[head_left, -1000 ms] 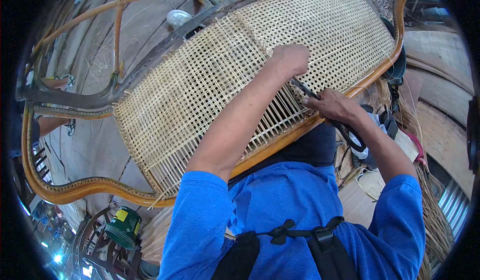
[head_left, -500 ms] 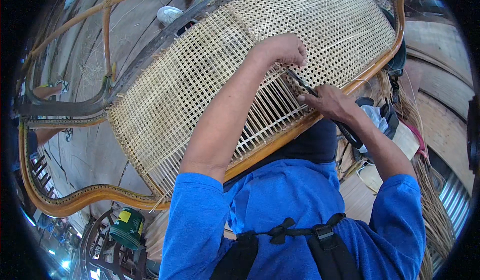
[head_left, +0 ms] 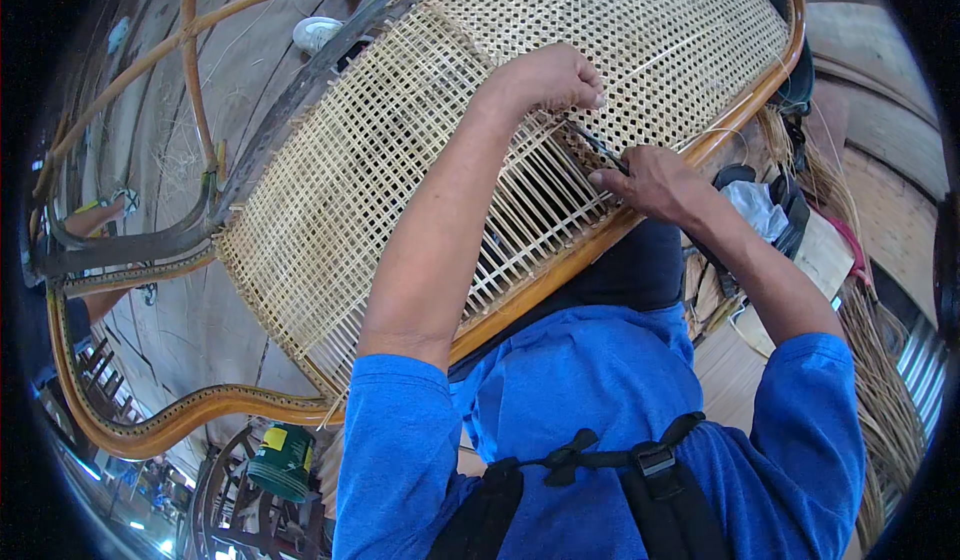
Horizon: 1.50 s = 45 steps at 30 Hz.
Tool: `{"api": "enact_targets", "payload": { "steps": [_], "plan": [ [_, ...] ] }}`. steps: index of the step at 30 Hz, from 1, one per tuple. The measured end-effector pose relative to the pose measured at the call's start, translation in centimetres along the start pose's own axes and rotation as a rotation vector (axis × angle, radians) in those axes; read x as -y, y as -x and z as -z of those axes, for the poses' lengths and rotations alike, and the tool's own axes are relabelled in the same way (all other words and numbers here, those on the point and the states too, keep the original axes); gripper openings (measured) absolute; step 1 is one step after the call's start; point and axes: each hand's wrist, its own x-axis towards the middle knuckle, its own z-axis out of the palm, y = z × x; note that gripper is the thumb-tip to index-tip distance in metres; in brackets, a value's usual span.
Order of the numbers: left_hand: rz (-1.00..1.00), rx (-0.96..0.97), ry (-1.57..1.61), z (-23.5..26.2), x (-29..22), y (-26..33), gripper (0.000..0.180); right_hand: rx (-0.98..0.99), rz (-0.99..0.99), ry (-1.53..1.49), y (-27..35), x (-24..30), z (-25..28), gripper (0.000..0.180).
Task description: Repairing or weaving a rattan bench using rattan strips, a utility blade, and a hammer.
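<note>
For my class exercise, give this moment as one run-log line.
left hand: over woven cane panel | right hand: holding dark tool | wooden frame: bordering panel | green bucket: picture's lower left

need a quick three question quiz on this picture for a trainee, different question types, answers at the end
1. Which hand holds the dark tool?
2. True or false: the green bucket is in the lower left of the picture.
3. Below the left hand, the cane strips show: a) dark gaps between them; b) one solid surface; c) blue paint.

Key: 1. The right hand. 2. True. 3. a.
</note>
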Motion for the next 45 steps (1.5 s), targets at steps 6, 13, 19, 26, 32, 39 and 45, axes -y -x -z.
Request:
{"api": "enact_targets", "payload": {
  "steps": [6, 13, 19, 26, 32, 39, 45],
  "plan": [
    [0.050, -0.008, -0.052, -0.2, -0.5, -0.1, 0.024, -0.004, -0.042, -0.018, -0.1, -0.1, -0.3, 0.063],
    [0.110, -0.018, -0.051, -0.7, -0.6, -0.8, 0.027, 0.022, -0.065, -0.043, 0.8, 0.1, 0.4, 0.061],
    [-0.122, -0.477, -0.313, -1.2, -1.3, 1.5, 0.026, -0.104, -0.040, -0.194, 7.1, -2.4, -2.0, 0.053],
    [0.158, -0.799, -0.455, -8.6, -2.4, 8.1, 0.027, -0.262, -0.441, -0.277, 16.4, -16.6, -16.8, 0.061],
    [0.107, -0.968, -0.610, -12.0, 0.0, 7.8, 0.023, -0.671, -0.164, -0.172, 17.0, -14.8, -16.9, 0.040],
    [0.039, -1.004, -0.623, -12.4, 0.9, 7.4, 0.022, -0.834, 0.561, -0.142, 2.9, -4.1, -5.8, 0.021],
    [0.004, -1.033, -0.680, -12.6, 1.3, 7.4, 0.025, -0.674, 0.309, 0.190, -4.4, 0.5, -4.2, 0.022]
  ]
}}
